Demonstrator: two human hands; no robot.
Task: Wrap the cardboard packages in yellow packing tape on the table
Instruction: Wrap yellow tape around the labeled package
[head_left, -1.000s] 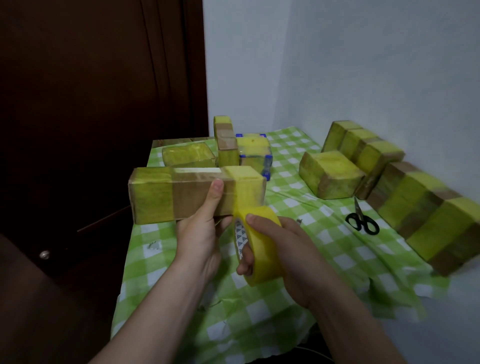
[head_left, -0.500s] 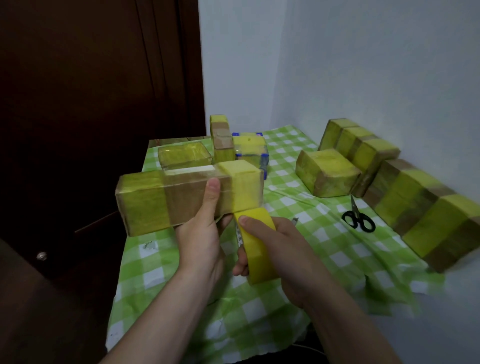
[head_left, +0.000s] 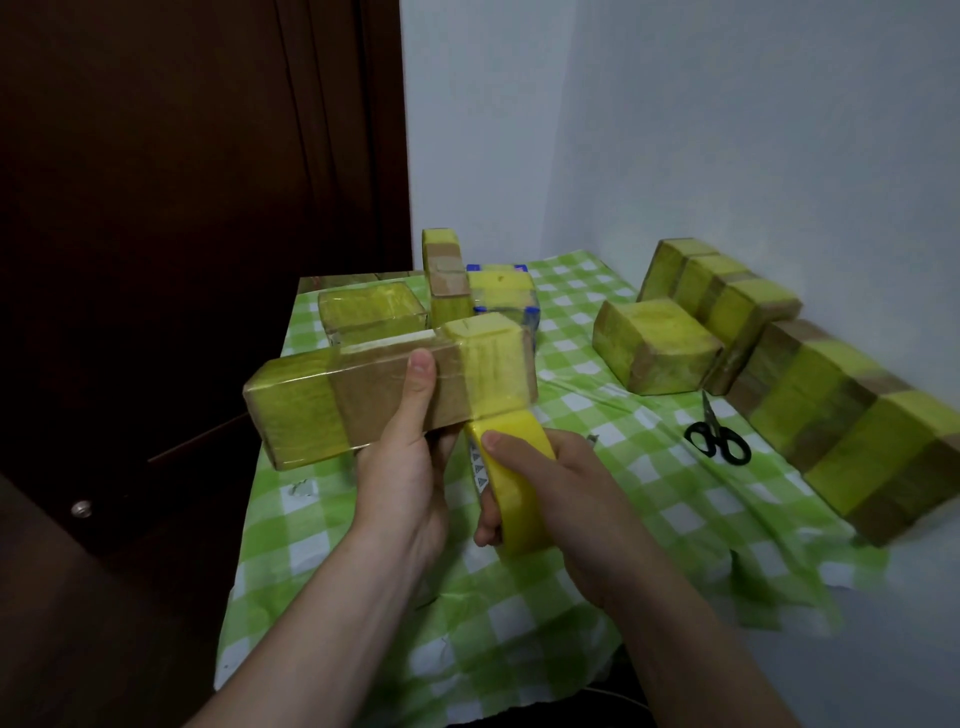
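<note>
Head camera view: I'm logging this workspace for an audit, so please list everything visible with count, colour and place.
held package: one, brown cardboard with yellow tape bands, lifted, centre-left of view
tape roll: one, yellow, under the held package's right end
other packages: about six, yellow and brown, along the far edge and right wall
tablecloth: one, green-and-white check, spread under everything
scissors: one pair, black, on the tablecloth at right
door: one, dark brown, left
wall: white, behind and right
left hand: one, grips the held package
right hand: one, grips the tape roll
</note>
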